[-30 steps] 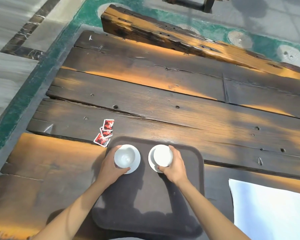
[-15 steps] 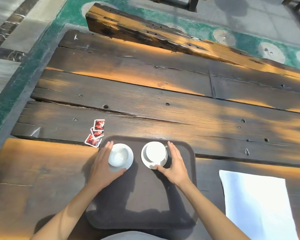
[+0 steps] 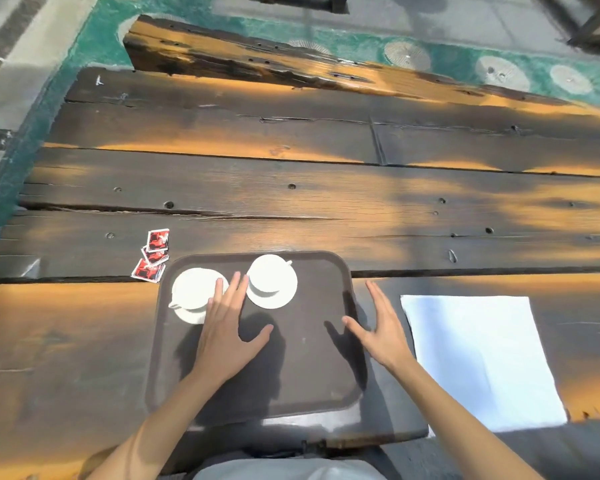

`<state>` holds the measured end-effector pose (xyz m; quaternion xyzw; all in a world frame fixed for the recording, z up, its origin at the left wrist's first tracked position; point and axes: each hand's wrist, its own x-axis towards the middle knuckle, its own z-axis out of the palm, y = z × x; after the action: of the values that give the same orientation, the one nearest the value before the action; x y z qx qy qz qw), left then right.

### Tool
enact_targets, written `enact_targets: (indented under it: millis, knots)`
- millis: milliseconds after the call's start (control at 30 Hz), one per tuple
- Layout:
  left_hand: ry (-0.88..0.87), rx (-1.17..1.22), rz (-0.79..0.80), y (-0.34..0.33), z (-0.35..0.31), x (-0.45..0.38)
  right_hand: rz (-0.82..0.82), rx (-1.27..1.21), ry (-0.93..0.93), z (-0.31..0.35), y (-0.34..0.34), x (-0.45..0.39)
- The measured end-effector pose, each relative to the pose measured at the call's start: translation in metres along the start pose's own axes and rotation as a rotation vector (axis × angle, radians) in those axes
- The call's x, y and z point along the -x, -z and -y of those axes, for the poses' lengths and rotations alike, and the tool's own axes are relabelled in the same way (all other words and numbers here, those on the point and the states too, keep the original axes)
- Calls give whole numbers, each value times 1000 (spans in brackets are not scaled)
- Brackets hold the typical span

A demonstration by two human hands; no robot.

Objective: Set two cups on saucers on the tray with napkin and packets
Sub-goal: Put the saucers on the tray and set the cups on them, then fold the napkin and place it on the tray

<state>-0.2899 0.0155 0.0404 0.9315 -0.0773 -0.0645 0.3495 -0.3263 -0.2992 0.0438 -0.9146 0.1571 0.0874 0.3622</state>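
tray (image 3: 302,372): two cups on saucers | left hand (image 3: 226,336), right hand (image 3: 381,332): fingers spread, holding nothing

Daylight, warm and dappled: orange sun patches across the dark plank table (image 3: 291,209) between broad soft shade. Soft hand shadows on the brown tray (image 3: 305,368), falling toward the viewer. White napkin (image 3: 478,358) bright, near blown out with a bluish cast; cups (image 3: 271,275) washed pale, little surface detail. Wide-angle bending at the edges; top corners smeared with motion blur. Centre fairly sharp.
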Motion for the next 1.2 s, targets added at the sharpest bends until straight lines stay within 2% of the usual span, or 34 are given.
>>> enact_targets:
  millis: [167, 467, 600, 733, 833, 1033, 1200]
  knots:
    - [-92, 38, 88, -67, -69, 14, 1, -18, -17, -73, 43, 13]
    - [-61, 50, 228, -215, -199, -9, 42, 147, -128, -241, 192, -22]
    - [24, 31, 298, -266, -232, -42, 89, 214, -186, -294, 243, -53]
    - [154, 25, 369, -300, -257, -70, 148, 299, -204, -324, 268, -81]
    - [283, 58, 340, -314, -268, -84, 202, 325, -187, -338, 273, -96]
    - [275, -118, 386, -316, -262, -92, 264, 362, -239, -355, 267, -108]
    - [268, -202, 314, -313, -254, -90, 244, 448, -187, -356, 268, -117]
